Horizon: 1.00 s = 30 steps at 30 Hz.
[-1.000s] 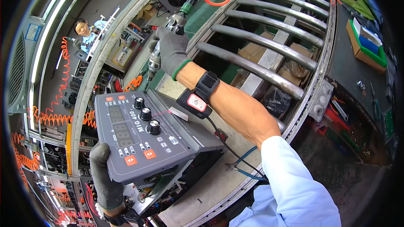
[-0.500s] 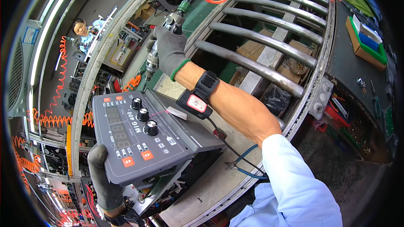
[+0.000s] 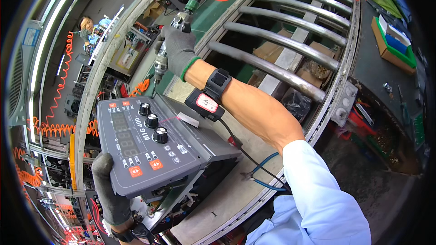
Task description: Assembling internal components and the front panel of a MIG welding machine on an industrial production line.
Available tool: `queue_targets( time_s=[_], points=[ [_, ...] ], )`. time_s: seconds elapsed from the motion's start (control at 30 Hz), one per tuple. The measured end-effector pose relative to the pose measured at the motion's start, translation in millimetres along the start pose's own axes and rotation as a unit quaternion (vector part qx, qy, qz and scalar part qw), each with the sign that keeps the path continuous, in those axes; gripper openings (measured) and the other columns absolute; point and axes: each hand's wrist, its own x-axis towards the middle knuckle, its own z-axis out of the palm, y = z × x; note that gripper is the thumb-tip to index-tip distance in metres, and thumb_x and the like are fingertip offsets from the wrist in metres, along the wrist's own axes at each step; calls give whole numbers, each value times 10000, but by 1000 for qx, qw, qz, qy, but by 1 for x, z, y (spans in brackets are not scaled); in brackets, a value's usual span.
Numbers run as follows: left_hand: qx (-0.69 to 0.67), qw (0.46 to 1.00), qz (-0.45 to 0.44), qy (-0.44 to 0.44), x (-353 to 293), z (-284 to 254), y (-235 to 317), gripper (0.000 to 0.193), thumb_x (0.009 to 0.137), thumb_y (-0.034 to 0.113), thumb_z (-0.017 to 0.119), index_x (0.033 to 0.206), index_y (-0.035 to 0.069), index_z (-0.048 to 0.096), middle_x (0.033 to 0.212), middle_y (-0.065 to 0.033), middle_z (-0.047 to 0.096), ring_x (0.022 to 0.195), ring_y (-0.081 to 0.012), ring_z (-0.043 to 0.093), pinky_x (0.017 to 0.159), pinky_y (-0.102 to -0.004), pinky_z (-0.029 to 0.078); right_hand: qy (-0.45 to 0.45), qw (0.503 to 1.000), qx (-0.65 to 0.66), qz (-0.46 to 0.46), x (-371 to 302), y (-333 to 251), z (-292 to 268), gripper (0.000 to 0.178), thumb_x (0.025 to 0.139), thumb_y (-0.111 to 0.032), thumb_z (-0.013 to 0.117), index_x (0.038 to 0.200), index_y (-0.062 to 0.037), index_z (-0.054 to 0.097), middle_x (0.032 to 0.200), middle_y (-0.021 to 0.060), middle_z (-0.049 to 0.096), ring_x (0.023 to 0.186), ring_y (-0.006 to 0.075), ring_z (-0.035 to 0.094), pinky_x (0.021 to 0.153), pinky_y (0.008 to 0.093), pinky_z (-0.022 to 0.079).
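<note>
At the head view's lower left, my left hand [image 3: 110,195] is bracing the grey control panel [image 3: 147,147] fronting its casing [image 3: 215,141], fingers too hidden to tell their spread. My right hand's [image 3: 180,51] fingers are clasping an air driver [image 3: 161,66], aimed near the panel's far edge; I'm judging this screw-fastening, calling for steady alignment.
</note>
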Motion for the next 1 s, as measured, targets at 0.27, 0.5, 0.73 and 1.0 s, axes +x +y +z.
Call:
queue_targets(
  time_s=[0.27,0.5,0.73,1.0],
  points=[
    [98,993,-11,57,-3,18,4,407,944,325,581,1207,15,552,1133,-95,605,1048,-171,612,930,-325,502,-10,1000,-5,29,2,6,-4,89,780,-67,624,814,-23,556,692,93,607,507,188,599,457,355,512],
    [37,998,-47,14,-1,18,7,429,914,334,595,1204,22,547,1145,-116,624,1039,-183,632,921,-333,515,48,998,-23,-17,-5,11,-1,91,781,-66,637,810,-27,560,654,76,581,479,192,582,441,356,486],
    [72,996,-28,51,-7,11,6,440,919,337,588,1208,6,562,1153,-123,629,1038,-182,637,902,-321,521,26,999,-29,-8,-4,15,3,94,786,-69,635,806,-43,547,636,65,565,469,179,564,425,346,440],
    [170,984,20,55,-15,8,8,474,959,366,546,1225,-26,567,1131,-120,651,1022,-188,649,894,-326,520,48,998,-51,-3,-6,27,9,61,770,-82,633,797,-66,581,635,51,585,428,168,535,419,317,421]
  ],
)
